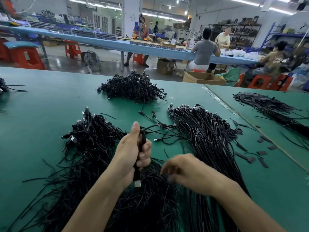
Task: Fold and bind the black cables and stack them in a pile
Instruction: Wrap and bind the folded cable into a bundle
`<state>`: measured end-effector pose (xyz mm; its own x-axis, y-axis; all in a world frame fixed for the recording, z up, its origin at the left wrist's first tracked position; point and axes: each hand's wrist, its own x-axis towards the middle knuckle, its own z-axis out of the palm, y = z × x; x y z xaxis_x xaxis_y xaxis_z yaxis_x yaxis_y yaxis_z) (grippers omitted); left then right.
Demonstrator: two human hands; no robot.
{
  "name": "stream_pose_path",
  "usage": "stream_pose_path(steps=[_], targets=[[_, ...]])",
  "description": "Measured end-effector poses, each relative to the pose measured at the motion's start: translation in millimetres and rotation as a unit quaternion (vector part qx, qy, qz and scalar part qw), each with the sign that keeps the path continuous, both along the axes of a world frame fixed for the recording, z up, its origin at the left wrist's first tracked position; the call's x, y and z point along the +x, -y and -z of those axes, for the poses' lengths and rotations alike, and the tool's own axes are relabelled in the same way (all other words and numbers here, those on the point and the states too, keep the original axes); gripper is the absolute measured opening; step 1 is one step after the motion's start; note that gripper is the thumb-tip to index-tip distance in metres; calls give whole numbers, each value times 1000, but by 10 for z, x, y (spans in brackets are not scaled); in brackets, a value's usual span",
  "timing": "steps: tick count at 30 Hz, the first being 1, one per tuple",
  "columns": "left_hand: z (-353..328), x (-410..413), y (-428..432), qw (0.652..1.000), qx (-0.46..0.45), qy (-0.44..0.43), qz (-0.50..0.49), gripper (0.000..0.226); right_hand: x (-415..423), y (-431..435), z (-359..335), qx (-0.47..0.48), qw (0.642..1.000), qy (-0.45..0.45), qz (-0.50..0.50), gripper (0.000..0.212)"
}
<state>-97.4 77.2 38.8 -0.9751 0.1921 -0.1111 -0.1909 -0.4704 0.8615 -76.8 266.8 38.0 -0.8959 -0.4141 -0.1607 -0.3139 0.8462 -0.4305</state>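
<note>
Here, the left hand (133, 153) is closed in a fist around a folded cable (142, 139), thumb up, with the plug (137, 183) hanging below. That grip likely keeps the loops from springing apart before binding. The right hand (187, 173) hovers, blurred, over the thin ties (147, 208) heaped in front, probably to fetch one; whether its fingers pinch anything I cannot tell. The pile (133, 87) of bound bundles lies further back on the green table (50, 101).

bound pile (133, 87) behind, loose cables (205, 131) right, ties (267, 104) far right
</note>
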Motion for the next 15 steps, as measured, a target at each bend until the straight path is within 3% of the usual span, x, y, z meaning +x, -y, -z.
stream_pose_path(steps=[4, 8, 12, 15], targets=[[10, -4, -31, 1000, 9, -2, -15, 44, 56, 60, 146, 95, 994, 5, -60, 23], [6, 1, -25, 1000, 3, -13, -11, 51, 66, 109, 247, 120, 988, -35, -91, 17], [-8, 2, -12, 1000, -11, -11, -19, 59, 54, 71, 208, 83, 993, -40, -74, 10], [-9, 7, -15, 999, -12, 3, -32, 62, 17, 35, 41, -13, 998, -52, -12, 4]])
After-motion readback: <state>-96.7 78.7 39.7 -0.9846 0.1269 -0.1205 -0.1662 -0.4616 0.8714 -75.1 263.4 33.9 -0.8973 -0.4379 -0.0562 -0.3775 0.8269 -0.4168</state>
